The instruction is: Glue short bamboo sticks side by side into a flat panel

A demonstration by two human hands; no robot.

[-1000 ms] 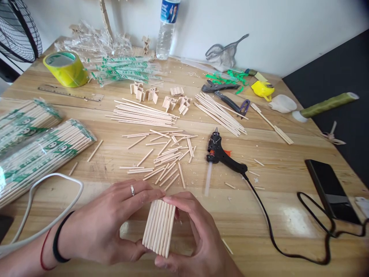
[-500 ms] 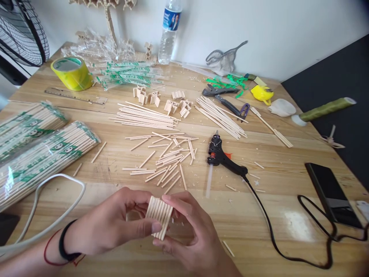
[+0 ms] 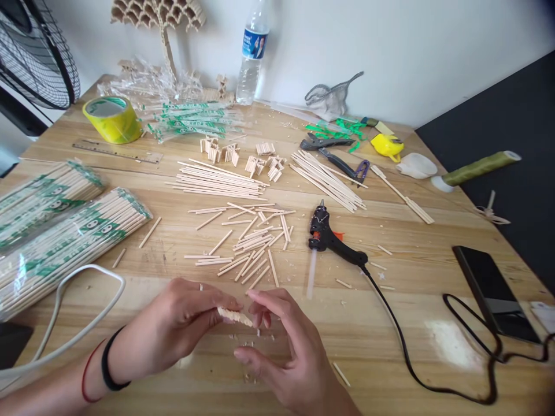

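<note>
Between the thumb and fingers of my left hand (image 3: 186,318) is a small panel of wooden sticks (image 3: 235,316) joined side by side, seen nearly edge-on. Close by on its right is my right hand (image 3: 284,341), thumb and fingers apart; its fingertips are near the panel's right end and hold nothing. Short cut sticks (image 3: 255,240) lie scattered just beyond both hands. A black hot glue gun (image 3: 332,237) rests to their right, a clear glue stick (image 3: 311,271) poking out of its rear.
Long sticks (image 3: 221,178), small stick assemblies (image 3: 254,165), and cutting pliers (image 3: 326,141) lie farther back. Bagged sticks (image 3: 87,225) and a white cable (image 3: 124,289) are at left. A phone (image 3: 496,294) and black cord (image 3: 399,329) occupy the right. A water bottle (image 3: 251,63) stands behind.
My left hand has tipped the stick panel from showing its broad face to nearly edge-on. My right thumb and fingers have come off it and spread apart. The view has shifted slightly.
</note>
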